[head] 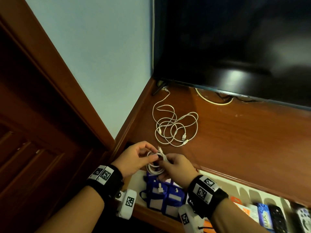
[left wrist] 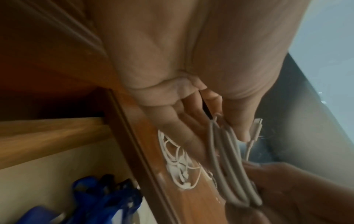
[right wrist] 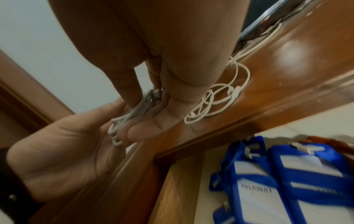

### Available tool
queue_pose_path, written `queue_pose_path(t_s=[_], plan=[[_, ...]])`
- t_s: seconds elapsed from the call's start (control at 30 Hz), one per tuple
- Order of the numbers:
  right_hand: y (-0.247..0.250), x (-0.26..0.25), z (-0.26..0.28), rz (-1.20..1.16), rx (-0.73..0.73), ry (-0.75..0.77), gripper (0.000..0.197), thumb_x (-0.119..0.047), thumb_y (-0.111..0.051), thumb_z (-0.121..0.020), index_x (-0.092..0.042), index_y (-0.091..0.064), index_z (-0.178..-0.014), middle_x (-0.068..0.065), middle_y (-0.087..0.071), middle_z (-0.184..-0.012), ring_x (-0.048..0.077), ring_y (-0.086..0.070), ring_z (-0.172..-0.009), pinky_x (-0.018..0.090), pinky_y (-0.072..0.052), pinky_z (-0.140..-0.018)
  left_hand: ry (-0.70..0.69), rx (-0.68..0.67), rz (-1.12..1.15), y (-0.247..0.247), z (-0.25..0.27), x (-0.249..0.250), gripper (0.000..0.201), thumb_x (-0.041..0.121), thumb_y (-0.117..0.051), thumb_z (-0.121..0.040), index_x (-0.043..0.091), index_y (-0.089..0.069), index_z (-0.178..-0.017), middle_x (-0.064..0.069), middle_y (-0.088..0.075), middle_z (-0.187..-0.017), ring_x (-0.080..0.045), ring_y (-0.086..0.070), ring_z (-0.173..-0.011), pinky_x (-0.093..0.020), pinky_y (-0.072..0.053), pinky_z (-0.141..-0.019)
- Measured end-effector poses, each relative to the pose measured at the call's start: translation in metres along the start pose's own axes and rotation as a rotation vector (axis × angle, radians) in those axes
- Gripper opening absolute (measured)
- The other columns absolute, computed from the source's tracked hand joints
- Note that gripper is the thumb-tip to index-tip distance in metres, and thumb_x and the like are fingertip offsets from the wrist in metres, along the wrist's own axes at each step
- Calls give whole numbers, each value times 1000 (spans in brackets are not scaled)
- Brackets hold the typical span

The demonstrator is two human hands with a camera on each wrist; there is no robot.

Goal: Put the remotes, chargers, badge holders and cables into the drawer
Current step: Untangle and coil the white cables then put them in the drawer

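Coiled cable (head: pixel 155 163) pinched by left hand (head: pixel 134 158) at 9 o'clock, right hand (head: pixel 176 167) at 3 — light, floppy, likely springs loose; best gripped across all loops.

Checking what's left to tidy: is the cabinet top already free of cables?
No, a loose white cable lies on the cabinet top beside the TV.

Glossy reddish wood on the cabinet top (head: pixel 244 132), smooth, with a bright glare patch and a few pale scuffs; smooth white plastic sheathing on the loose cable (head: pixel 175 126) and on the coiled cable (head: pixel 155 163); shiny blue plastic with clear windows over white paper on the badge holders (right wrist: pixel 291 178); pale matt lining in the drawer (left wrist: pixel 47 163); glossy black glass on the TV screen (head: pixel 235 47); matt black cloth on the wristbands (head: pixel 107 180)
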State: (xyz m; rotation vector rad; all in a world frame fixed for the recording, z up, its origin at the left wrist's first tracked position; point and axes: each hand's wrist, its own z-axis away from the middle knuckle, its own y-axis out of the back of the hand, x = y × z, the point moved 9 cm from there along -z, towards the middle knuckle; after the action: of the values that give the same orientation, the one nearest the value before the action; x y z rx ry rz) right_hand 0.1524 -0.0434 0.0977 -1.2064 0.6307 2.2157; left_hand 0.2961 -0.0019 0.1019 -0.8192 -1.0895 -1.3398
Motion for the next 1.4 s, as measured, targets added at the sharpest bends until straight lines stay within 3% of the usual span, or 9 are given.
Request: queue_pose_path(t_s=[0.13,0.27,0.4,0.5,0.63,0.73,0.97,1.13,1.4], plan=[[14,-19,6,-97,-36,48,15,-6,-54,-104,-1,-67,-108,13,-76,-85,25,-73,-68,31,-62,-65,-95,61,-30,2,0,29,24,13,-81,-87,18,-70,-108,-4,-79,-103,-24,-76,-97,-39,-61,-88],[27,-32,13,-166,-14,89,14,-7,-53,-105,-6,-68,-106,7,-75,-81,25,-70,-66,31,-62,-65,-142,101,-123,5,-1,52,40,20,-89,-79,29,-68,-113,2,-79,-102,-18,-76,-93,-41,-62,-88],[43,-44,19,145,96,160,15,-25,-59,-104,-15,-69,-100,6,-77,-78,23,-74,-66,41,-64,-71,-276,118,-363,-3,0,82,47,34,-86,-81,39,-65,-123,18,-71,-115,2,-67,-108,-29,-61,-92],[47,-54,25,263,118,195,15,-31,-59,-103,-21,-68,-98,6,-77,-79,18,-75,-66,42,-64,-71,-375,83,-504,-13,0,105,38,44,-79,-85,42,-68,-122,25,-63,-119,2,-62,-111,-24,-57,-92],[49,-63,32,206,110,210,10,-29,-60,-102,-23,-66,-99,5,-78,-82,18,-76,-69,43,-64,-74,-318,70,-391,-17,-6,116,12,37,-73,-94,31,-75,-104,12,-74,-97,-3,-70,-95,-37,-60,-89],[52,-63,37,105,96,201,13,-30,-63,-101,-18,-67,-103,7,-79,-87,23,-77,-75,46,-63,-75,-287,95,-338,-14,-6,116,13,43,-66,-98,33,-72,-103,11,-75,-96,-5,-71,-93,-39,-60,-89],[56,-68,45,49,121,240,14,-27,-63,-101,-14,-68,-106,10,-79,-89,25,-76,-75,23,-55,-61,-309,217,-145,-7,1,119,9,31,-69,-98,26,-73,-104,6,-77,-95,-10,-75,-89,-32,-62,-82],[55,-66,47,14,131,266,12,-23,-64,-100,-15,-69,-107,11,-78,-91,23,-75,-74,32,-62,-72,-299,316,-13,3,4,122,15,32,-65,-101,19,-66,-108,0,-78,-90,-13,-77,-82,-29,-64,-74],[56,-72,52,-53,213,308,13,-22,-63,-100,-14,-73,-103,10,-78,-89,32,-76,-76,49,-64,-74,-380,324,-238,-15,14,111,22,53,-61,-94,37,-59,-110,7,-67,-106,-6,-69,-96,-29,-63,-78]])
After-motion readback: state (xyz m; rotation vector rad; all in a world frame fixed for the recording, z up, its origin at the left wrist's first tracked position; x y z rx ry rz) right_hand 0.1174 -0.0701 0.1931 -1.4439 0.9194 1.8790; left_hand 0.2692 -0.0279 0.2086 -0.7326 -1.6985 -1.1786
